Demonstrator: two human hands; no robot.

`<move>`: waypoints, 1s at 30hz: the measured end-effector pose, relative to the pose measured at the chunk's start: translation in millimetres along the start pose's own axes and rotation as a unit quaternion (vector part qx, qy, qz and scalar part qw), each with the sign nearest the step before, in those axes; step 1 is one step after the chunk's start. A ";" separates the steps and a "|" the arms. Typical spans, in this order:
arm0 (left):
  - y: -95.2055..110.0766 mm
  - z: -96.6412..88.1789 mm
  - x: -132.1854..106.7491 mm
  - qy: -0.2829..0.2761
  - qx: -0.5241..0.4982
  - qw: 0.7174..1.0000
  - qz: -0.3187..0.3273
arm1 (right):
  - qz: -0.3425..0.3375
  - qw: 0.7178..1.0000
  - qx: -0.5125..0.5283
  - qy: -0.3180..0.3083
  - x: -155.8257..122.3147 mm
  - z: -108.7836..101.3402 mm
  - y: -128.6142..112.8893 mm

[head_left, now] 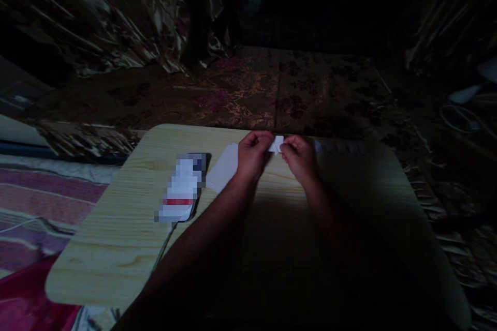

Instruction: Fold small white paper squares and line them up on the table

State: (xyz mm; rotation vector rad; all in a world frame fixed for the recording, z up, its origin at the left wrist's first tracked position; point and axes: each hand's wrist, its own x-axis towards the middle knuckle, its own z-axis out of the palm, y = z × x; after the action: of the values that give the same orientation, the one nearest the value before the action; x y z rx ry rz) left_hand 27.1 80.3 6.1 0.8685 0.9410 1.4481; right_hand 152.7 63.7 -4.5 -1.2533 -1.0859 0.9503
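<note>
Between my two hands, over the far edge of the wooden table (128, 186), is a small folded piece of white paper (277, 144). My left hand (254, 152) pinches its left side with thumb and fingers. At the paper's right side, my right hand (298, 155) grips it between thumb and forefinger. White paper sheets (224, 168) lie just left of my left hand, partly covered by it. A row of small pale pieces, apparently folded paper (337, 147), runs along the far edge right of my right hand, dim in shadow.
A phone (180, 186) with a blurred-out screen lies on the table's left, a cable (165, 243) running from its near end. Behind the table is a surface with a patterned floral cover (248, 88). Striped bedding (50, 191) is at the left, and a white cable (460, 119) at the right.
</note>
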 end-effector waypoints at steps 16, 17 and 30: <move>2.4 1.6 -1.3 0.020 -0.019 0.999 -0.031 | 0.010 1.000 -0.018 -0.018 -3.1 0.2 -5.3; 2.6 1.7 -1.4 0.019 -0.019 0.999 -0.035 | 0.008 1.000 -0.019 -0.015 -2.6 -0.1 -3.5; -2.2 -1.9 -2.5 -0.050 0.036 0.998 -0.010 | -0.025 0.999 -0.017 0.027 -0.4 -2.1 -0.8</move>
State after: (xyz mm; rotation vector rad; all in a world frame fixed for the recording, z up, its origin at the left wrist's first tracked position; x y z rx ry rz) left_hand 26.4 77.7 3.3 0.9727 0.9284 1.3486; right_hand 154.7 62.8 -3.8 -1.2679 -1.0893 0.8588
